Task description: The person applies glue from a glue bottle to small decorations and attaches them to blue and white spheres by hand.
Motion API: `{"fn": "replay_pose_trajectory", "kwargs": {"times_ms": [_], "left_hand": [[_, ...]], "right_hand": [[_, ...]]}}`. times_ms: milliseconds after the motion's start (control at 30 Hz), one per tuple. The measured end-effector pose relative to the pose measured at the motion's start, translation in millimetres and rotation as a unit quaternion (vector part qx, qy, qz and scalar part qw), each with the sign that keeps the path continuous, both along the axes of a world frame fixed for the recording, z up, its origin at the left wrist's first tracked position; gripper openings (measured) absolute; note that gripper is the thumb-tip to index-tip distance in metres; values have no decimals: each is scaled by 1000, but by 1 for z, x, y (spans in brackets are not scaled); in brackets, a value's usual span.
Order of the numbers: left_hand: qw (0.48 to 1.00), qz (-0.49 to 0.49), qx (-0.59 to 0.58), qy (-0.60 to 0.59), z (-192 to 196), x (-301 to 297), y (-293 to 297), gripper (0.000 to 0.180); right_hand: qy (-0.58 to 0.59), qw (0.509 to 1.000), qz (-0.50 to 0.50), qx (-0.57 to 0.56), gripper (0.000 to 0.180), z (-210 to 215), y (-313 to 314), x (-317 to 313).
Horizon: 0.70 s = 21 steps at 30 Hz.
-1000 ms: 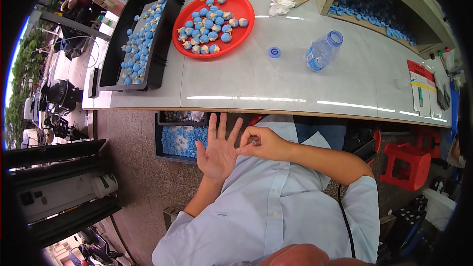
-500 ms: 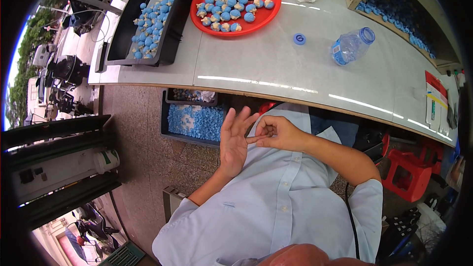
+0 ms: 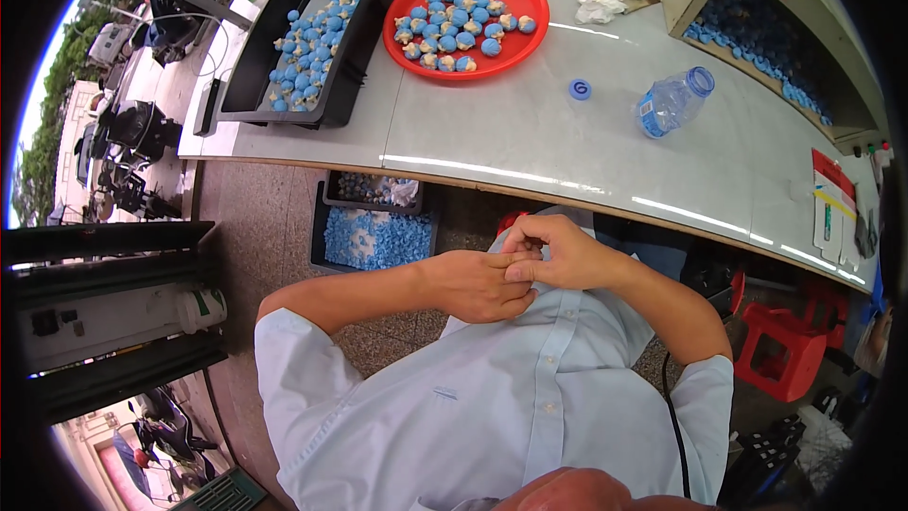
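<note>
My two hands meet in front of my shirt, just below the table's near edge. My left hand (image 3: 478,286) is closed, its back up and its fingers curled inward. Against its fingertips my right hand (image 3: 565,254) is pinched, thumb and fingers bent together. Whatever may lie between the fingers is hidden. Beyond them on the grey table (image 3: 492,137), a red round tray (image 3: 525,43) holds several blue balls with cream-coloured bits (image 3: 461,17). More such balls (image 3: 322,38) lie in a black crate (image 3: 342,99) at the far left.
A clear plastic bottle (image 3: 673,102), its blue cap (image 3: 580,89) and crumpled tissue (image 3: 601,6) lie on the table. A box with blue pieces (image 3: 757,57) stands far right. Under the table sits a bin of blue bits (image 3: 388,238). A red stool (image 3: 780,350) stands at right.
My left hand has turned from open and spread to curled, its forearm now coming across from the left. My right hand stays pinched against it, slightly further right. The view has shifted slightly.
</note>
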<state>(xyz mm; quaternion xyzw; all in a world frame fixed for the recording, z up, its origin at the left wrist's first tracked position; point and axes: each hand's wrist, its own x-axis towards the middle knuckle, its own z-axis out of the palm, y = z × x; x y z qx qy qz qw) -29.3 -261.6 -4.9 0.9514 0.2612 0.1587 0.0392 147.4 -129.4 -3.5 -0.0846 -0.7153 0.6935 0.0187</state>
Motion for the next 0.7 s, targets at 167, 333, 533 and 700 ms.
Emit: {"fn": "replay_pose_trajectory", "kwargs": {"times_ms": [167,333,533,700], "left_hand": [[998,-27,-15,57,14,3,1,30],[993,-44,23,108,20,5,4,32],[995,-30,9,93,12,5,-1,34],[993,-27,-13,116,20,9,4,36]], "right_hand": [[0,996,-25,-80,20,-3,-2,7],[-51,981,6,-188,24,-2,8,14],[32,997,-11,-72,23,3,-2,14],[28,984,-59,-165,24,-9,-11,11]]}}
